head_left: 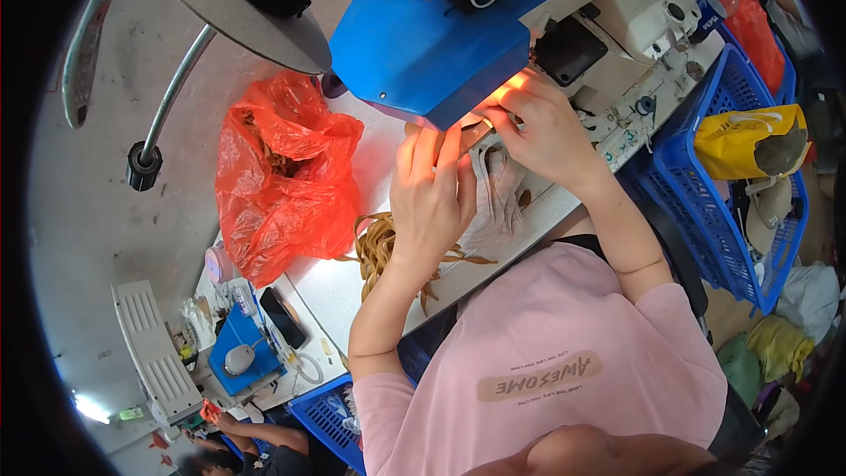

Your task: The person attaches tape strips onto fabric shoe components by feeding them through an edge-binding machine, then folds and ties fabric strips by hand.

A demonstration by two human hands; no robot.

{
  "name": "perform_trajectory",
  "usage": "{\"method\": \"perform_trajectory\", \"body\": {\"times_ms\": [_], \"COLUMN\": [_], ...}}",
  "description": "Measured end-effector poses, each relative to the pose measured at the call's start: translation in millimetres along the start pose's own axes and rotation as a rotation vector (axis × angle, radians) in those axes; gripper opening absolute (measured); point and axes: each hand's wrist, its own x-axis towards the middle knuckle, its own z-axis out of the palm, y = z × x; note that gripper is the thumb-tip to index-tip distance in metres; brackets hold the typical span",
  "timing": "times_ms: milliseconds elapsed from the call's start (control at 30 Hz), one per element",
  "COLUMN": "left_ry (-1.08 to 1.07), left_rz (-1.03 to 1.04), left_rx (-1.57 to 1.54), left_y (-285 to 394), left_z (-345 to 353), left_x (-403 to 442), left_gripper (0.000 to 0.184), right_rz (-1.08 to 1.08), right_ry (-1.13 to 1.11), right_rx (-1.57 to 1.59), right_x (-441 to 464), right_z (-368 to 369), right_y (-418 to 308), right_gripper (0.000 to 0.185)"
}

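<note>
A blue-covered sewing machine head point(432, 44) hangs over both hands, with a warm light glowing beneath it. My right hand point(546, 128) pinches a narrow brown strip point(474, 135) close under the cover. Opposite it, my left hand point(434, 189) has its bent fingers on the strip's left side, their tips partly behind the cover. The needle area is hidden. Between my hands and my body lies a stack of pale striped cloth pieces point(493, 198). A tangled bundle of tan strips point(381, 251) sits beside my left wrist.
A red plastic bag point(286, 185) with brown pieces inside stands left on the table. Blue baskets point(705, 176) on the right hold a yellow bag point(749, 141). A black phone point(282, 317) lies at the neighbouring station, where another person point(273, 449) works. A lamp arm point(176, 88) hangs upper left.
</note>
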Motion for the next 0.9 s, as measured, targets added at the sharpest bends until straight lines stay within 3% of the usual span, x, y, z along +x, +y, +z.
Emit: {"method": "perform_trajectory", "body": {"times_ms": [267, 533, 733, 900], "left_ry": [-0.007, 0.017, 0.023, 0.016], "left_rz": [-0.012, -0.018, -0.029, -0.024], "left_rx": [0.027, 0.031, 0.02, 0.016], "left_y": [4, 4, 5, 6], "left_z": [1, 4, 3, 0], "left_x": [0, 0, 1, 2], "left_gripper": [0.04, 0.032, 0.031, 0.03], "right_rz": [0.024, 0.036, 0.263, 0.313], "right_ry": [0.019, 0.019, -0.13, -0.173], "right_rx": [0.024, 0.046, 0.055, 0.049], "right_x": [-1, -4, -11, -13], "right_z": [5, 5, -5, -6], "right_y": [-2, -10, -24, -32], "right_gripper": [0.012, 0.009, 0.015, 0.018]}}
